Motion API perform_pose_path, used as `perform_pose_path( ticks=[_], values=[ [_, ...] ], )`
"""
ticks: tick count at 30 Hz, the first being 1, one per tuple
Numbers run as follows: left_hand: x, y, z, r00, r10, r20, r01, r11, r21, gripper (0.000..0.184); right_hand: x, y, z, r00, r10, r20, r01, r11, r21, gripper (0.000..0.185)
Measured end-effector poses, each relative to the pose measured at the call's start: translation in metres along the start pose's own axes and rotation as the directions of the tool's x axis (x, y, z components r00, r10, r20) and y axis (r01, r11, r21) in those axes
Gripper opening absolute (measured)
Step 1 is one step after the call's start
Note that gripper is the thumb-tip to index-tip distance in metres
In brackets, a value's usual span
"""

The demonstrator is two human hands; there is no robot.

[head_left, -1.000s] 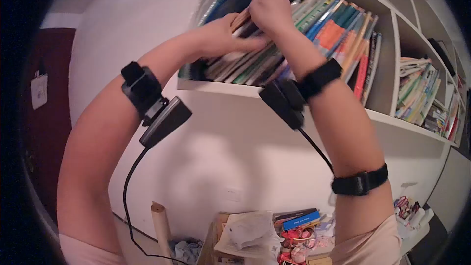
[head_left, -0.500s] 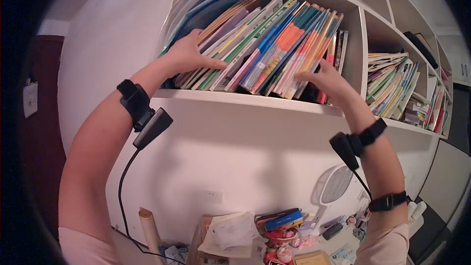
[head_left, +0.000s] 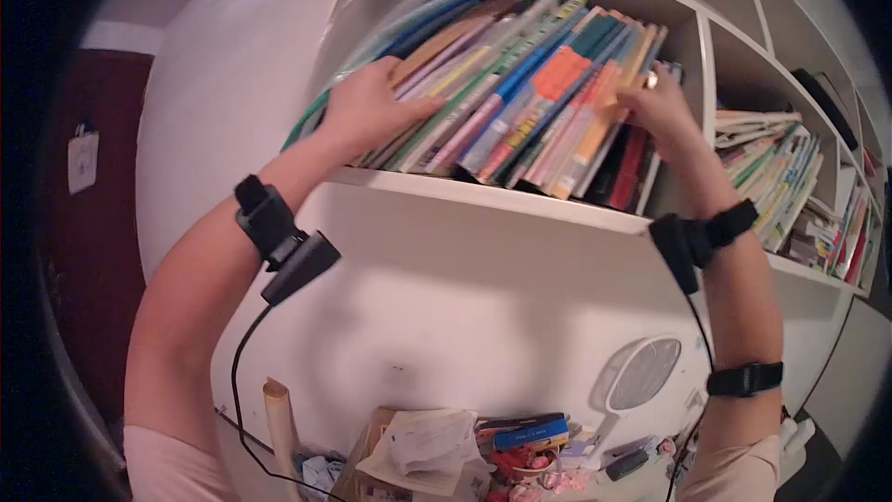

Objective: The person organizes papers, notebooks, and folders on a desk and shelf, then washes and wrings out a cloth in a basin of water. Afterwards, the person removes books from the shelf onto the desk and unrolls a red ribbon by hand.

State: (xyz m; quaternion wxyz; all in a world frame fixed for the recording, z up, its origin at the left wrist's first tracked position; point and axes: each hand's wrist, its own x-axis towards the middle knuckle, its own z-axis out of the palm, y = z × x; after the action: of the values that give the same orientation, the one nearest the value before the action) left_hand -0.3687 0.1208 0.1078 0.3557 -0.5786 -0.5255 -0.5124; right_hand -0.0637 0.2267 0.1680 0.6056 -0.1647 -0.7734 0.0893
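Note:
A leaning row of thin books (head_left: 548, 84) fills the upper shelf compartment. At the row's left part, my left hand (head_left: 376, 107) grips several books, its thumb across their spines and its fingers partly hidden behind them. My right hand (head_left: 658, 107) holds the row's right end, the thumb on a yellow-orange book (head_left: 595, 135). A blue zip folder (head_left: 446, 14) leans at the far left, beyond my left hand. Below my right hand, a few dark and red books (head_left: 627, 167) stand at the compartment's right side.
The white shelf edge (head_left: 492, 193) runs beneath the books. A neighbouring compartment holds more books (head_left: 776, 177). Lower down are papers (head_left: 427, 446), a blue box (head_left: 530, 434), a racket (head_left: 644, 375) and a rolled sheet (head_left: 279, 418). Cables hang from my wrist straps (head_left: 267, 223).
My right hand has moved up along the books at the row's right end. More of the dark and red books shows below it. My left hand stays on the row; the view has shifted slightly.

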Motion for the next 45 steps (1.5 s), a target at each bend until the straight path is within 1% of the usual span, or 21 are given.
perform_pose_path(
  ticks=[3,4,7,9,14,15,17,18,19,21,23,25,26,27,28,31,33,36,39,41,45],
  values=[
    [-0.008,0.0,0.006,0.993,0.042,-0.108,-0.044,0.999,-0.019,0.065,-0.005,-0.01,0.003,0.995,-0.087,0.044,0.091,0.991,-0.097,0.049],
    [-0.007,-0.003,0.007,0.992,0.036,-0.12,-0.038,0.999,-0.017,0.065,-0.007,-0.01,0.009,0.999,-0.054,0.005,0.054,0.998,0.016,0.051],
    [0.0,-0.012,0.009,0.999,-0.001,-0.032,-0.001,0.998,-0.056,0.071,-0.023,-0.02,0.029,0.999,-0.015,-0.03,0.019,0.99,0.138,0.063],
    [0.004,-0.013,0.012,0.999,-0.022,0.049,0.032,0.98,-0.199,0.075,-0.02,-0.008,0.036,0.988,-0.132,-0.079,0.14,0.985,0.103,0.069],
    [-0.001,0.019,0.021,0.991,-0.092,-0.093,0.1,0.991,0.088,0.069,0.023,-0.002,0.002,0.955,-0.292,-0.05,0.292,0.956,-0.022,0.061],
    [-0.001,0.02,0.019,0.995,-0.083,-0.061,0.089,0.992,0.093,0.071,0.024,-0.001,-0.001,0.965,-0.259,-0.051,0.248,0.955,-0.163,0.058],
    [0.002,0.02,0.019,0.995,-0.1,-0.024,0.101,0.991,0.087,0.072,0.011,-0.003,0.01,0.967,-0.247,-0.063,0.244,0.968,-0.053,0.057],
    [0.001,0.018,0.023,0.994,-0.109,-0.021,0.11,0.989,0.094,0.072,0.01,0.001,0.017,0.921,-0.336,-0.196,0.295,0.932,-0.212,0.052],
    [-0.001,0.016,0.028,0.992,-0.08,-0.102,0.091,0.99,0.108,0.069,0.011,0.006,0.019,0.923,-0.332,-0.194,0.294,0.934,-0.203,0.052],
    [-0.005,0.011,0.03,0.981,-0.044,-0.187,0.068,0.99,0.126,0.067,0.012,0.009,0.016,0.928,-0.308,-0.209,0.138,0.807,-0.575,0.055],
    [-0.016,0.011,0.029,0.974,0.029,-0.225,-0.003,0.993,0.119,0.06,-0.018,-0.01,0.02,0.956,-0.219,-0.195,0.07,0.816,-0.573,0.054],
    [-0.037,0.01,0.021,0.953,0.098,-0.288,-0.072,0.992,0.1,0.055,-0.043,-0.015,0.019,0.925,-0.322,-0.201,0.105,0.727,-0.679,0.048],
    [-0.047,0.008,0.012,0.866,0.321,-0.383,-0.229,0.936,0.267,0.054,-0.054,-0.019,0.017,0.924,-0.323,-0.203,0.104,0.726,-0.679,0.048],
    [-0.054,0.006,0.004,0.732,0.53,-0.429,-0.347,0.831,0.434,0.054,-0.066,-0.022,0.013,0.836,-0.536,-0.118,0.28,0.602,-0.747,0.043],
    [-0.051,0.0,-0.001,0.736,0.525,-0.427,-0.351,0.836,0.422,0.054,-0.077,-0.024,0.009,0.705,-0.709,-0.012,0.427,0.437,-0.792,0.038],
    [-0.026,-0.027,-0.006,0.681,0.506,-0.529,-0.179,0.816,0.55,0.052,-0.096,-0.03,-0.003,0.763,-0.64,0.088,0.497,0.494,-0.714,0.039],
    [-0.016,-0.037,-0.003,0.968,0.043,-0.247,-0.007,0.989,0.145,0.05,-0.097,-0.021,-0.011,0.786,-0.613,0.073,0.474,0.523,-0.709,0.036],
    [-0.005,-0.041,0.009,0.977,-0.02,-0.211,0.053,0.987,0.151,0.051,-0.099,-0.016,-0.014,0.876,-0.48,0.048,0.403,0.673,-0.62,0.03],
    [0.024,-0.06,0.017,0.946,-0.05,-0.32,0.148,0.946,0.288,0.046,-0.092,0.009,-0.019,0.877,-0.472,0.091,0.422,0.667,-0.614,0.029],
    [0.027,-0.059,0.018,0.949,-0.27,-0.164,0.278,0.96,0.027,0.045,-0.09,0.023,-0.024,0.86,-0.491,0.137,0.464,0.642,-0.61,0.028],
    [0.01,-0.078,0.022,0.989,-0.133,-0.058,0.135,0.99,0.045,0.049,-0.125,0.023,-0.035,0.891,-0.396,0.224,0.451,0.709,-0.541,0.032]
  ],
)
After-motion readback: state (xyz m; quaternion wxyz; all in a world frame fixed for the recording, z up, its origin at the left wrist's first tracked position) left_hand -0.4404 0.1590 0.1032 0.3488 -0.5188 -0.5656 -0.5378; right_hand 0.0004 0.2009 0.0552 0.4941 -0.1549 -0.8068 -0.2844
